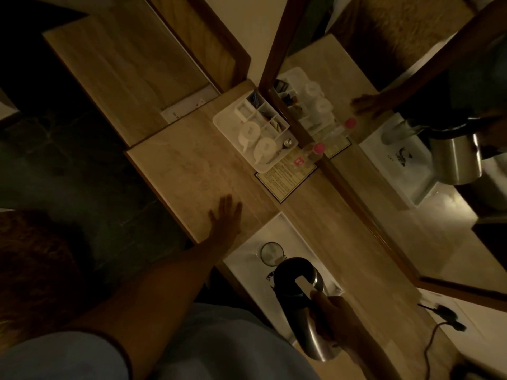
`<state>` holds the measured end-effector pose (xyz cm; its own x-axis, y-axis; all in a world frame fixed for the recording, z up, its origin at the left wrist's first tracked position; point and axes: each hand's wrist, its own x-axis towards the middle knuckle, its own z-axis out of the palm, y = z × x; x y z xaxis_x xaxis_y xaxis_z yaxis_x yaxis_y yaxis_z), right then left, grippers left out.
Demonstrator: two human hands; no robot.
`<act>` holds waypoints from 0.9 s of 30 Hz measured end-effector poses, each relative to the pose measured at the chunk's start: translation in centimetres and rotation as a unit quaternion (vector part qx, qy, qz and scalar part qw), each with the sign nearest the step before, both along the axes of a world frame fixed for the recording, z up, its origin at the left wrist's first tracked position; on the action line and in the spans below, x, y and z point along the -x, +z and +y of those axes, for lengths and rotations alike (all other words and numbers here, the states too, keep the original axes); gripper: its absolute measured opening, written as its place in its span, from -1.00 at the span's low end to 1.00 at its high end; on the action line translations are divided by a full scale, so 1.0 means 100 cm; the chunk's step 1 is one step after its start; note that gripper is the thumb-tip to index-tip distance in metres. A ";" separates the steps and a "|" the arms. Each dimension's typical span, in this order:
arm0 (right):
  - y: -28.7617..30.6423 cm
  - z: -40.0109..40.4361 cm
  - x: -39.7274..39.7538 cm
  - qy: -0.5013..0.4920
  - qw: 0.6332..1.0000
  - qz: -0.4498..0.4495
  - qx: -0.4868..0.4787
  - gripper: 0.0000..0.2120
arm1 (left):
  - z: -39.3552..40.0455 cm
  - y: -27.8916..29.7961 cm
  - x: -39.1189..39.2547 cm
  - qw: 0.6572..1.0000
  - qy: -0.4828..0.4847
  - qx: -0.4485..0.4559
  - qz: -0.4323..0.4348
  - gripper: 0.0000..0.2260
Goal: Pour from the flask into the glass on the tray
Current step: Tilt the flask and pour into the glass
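My right hand [333, 316] grips the steel flask [299, 294] by its body, low in the view. The flask is tilted, its dark top and spout leaning over the clear glass [270, 253]. The glass stands upright on a white tray [241, 260] at the counter's near edge. I cannot tell whether liquid is flowing. My left hand [226, 215] lies flat on the marble counter, fingers spread, left of the tray and apart from it, holding nothing.
A white organiser tray [222, 120] with two upturned cups, sachets and spoons sits farther along the counter against a mirror [384, 133]. Beside it are a pink-capped bottle [318, 149] and a printed card [282, 179]. A cable and plug [447, 316] lie at right.
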<state>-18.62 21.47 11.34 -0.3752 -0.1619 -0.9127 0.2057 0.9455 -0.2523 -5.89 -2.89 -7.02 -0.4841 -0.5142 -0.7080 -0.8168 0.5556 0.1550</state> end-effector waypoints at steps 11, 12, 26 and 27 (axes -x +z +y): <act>-0.003 0.001 0.000 -0.005 1.000 -0.001 0.015 -0.46 | -0.001 -0.001 0.001 1.000 0.000 -0.003 -0.004 -0.21; -0.004 0.001 0.000 -0.004 1.000 -0.003 0.016 -0.45 | -0.001 -0.001 0.001 1.000 0.000 -0.002 -0.003 -0.21; -0.009 0.002 0.003 0.034 0.999 0.019 -0.004 -0.42 | -0.001 -0.001 0.001 1.000 0.002 0.000 -0.002 -0.24; -0.009 0.002 0.003 0.033 0.999 0.019 -0.003 -0.42 | -0.001 -0.001 0.001 1.000 0.002 0.000 -0.002 -0.24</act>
